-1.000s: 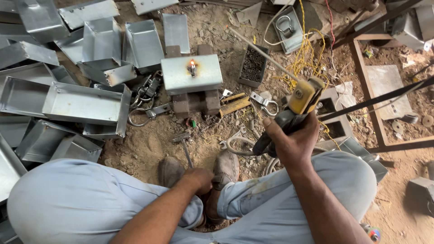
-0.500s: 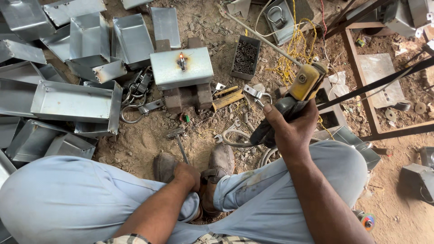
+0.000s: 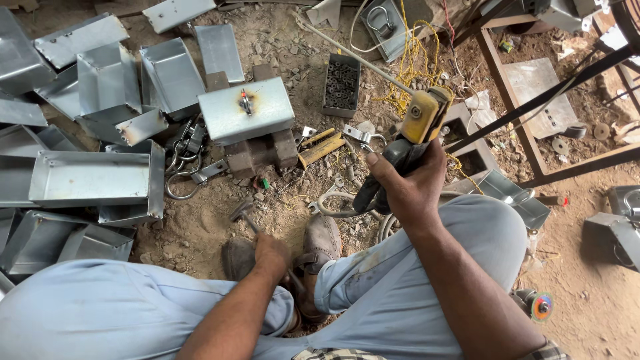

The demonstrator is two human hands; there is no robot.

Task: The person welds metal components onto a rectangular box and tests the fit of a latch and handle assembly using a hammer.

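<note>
Now, the person sits low on the dirt floor [image 3: 200,233], knees in pale blue trousers spread wide, and the welded metal box [image 3: 247,110] on its brick block [image 3: 261,152] is our landmark, dead ahead. The right hand [image 3: 407,190] is up to the right of that box, fingers [image 3: 380,170] wrapped tight around the dark handle of an electrode holder [image 3: 410,143], its yellow head tilted up and a long thin welding rod [image 3: 353,57] running off toward the far side, well clear of the box. A black cable [image 3: 547,97] stretches away to the right of the holder. The left hand [image 3: 270,253] is down on the near side of the box, between the two sandalled feet, closed around the handle of a small hammer [image 3: 241,212] whose head points toward the brick block; the fingers themselves are turned under, so how tightly they grip cannot be made out. Left of the box lies a heap of folded sheet-metal trays [image 3: 93,177], and a ring clamp [image 3: 180,180] sits just by the block's left corner. Beyond the box to the right stands a small black tray of washers [image 3: 341,85], with tangled yellow wire [image 3: 407,80] further right. A yellow-handled tool [image 3: 321,148] lies just right of the block.
</note>
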